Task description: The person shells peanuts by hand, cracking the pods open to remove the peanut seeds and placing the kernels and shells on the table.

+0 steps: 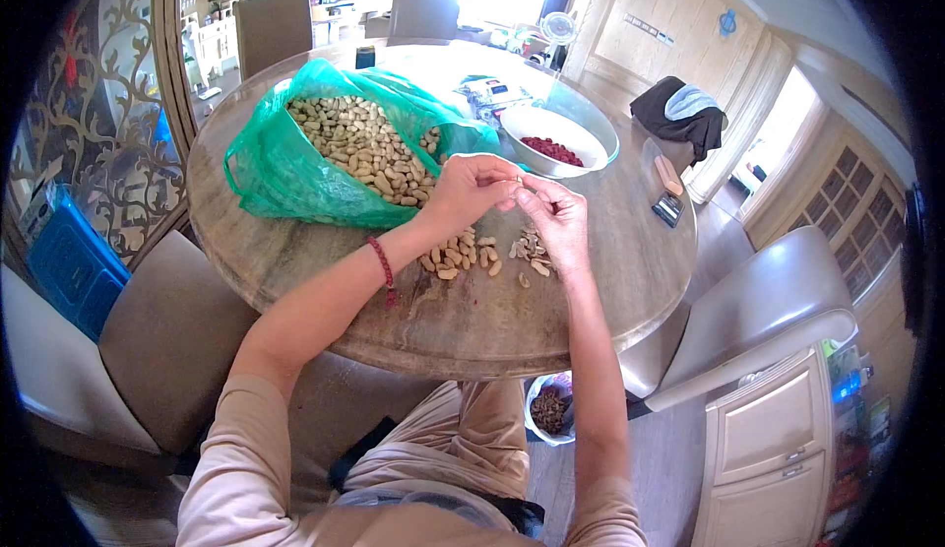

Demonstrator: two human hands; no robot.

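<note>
My left hand [472, 191] and my right hand [553, 214] meet above the table, fingertips pinched together on a small pale peanut [519, 181], mostly covered by the fingers. Behind my left hand, a green plastic bag [281, 178] lies open, full of unshelled peanuts [359, 143]. A small heap of peanuts [456, 255] rests on the tabletop below my left wrist. Beside it, under my right hand, are broken shells [532, 248]. Farther back, a white bowl [532, 126] holds red kernels [551, 150].
The round table [472, 325] has a chair [758, 301] at its right. A dark box-like object [668, 211] lies near the right edge. Clear plastic packaging [489, 96] sits behind the bowl. By my legs stands a bin [536, 427] with brown scraps inside.
</note>
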